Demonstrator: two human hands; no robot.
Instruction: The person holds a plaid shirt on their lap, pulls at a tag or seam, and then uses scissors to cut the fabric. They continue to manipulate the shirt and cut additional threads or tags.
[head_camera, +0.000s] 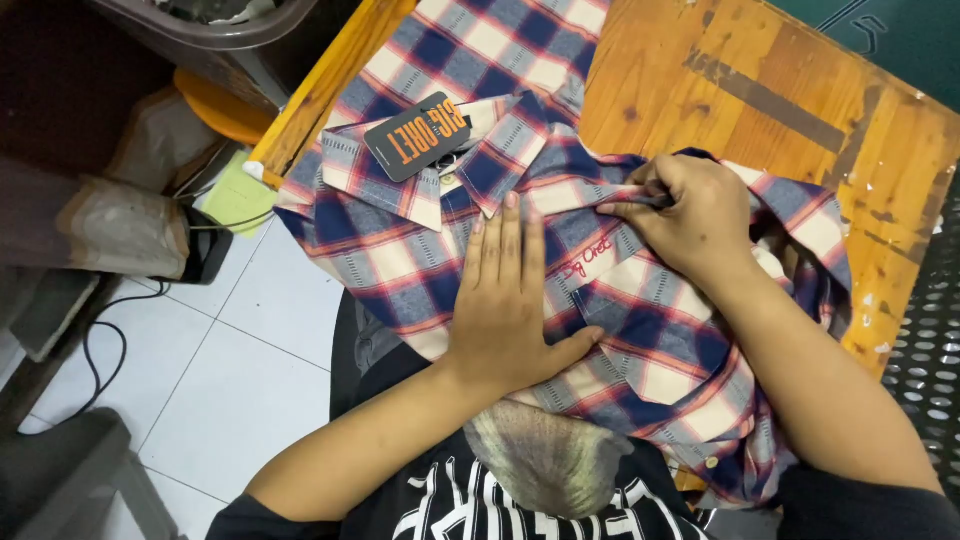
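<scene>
A plaid shirt (420, 250) in navy, white and red lies collar-up on a wooden table (760, 90), with a dark card tag (418, 135) at the collar. My left hand (505, 300) rests flat on the shirt's front, fingers together and pointing toward the collar. To its right, my right hand (690, 215) is closed on a fold of the shirt fabric, pinching it near the chest. The shirt's right side is bunched up under and beyond that hand.
The table's left edge (320, 90) runs diagonally above a white tiled floor (240, 370). A dark bin (230, 30), a yellow stool top (215, 105) and cables (110, 340) are at the left. A perforated metal surface (925, 330) borders the right.
</scene>
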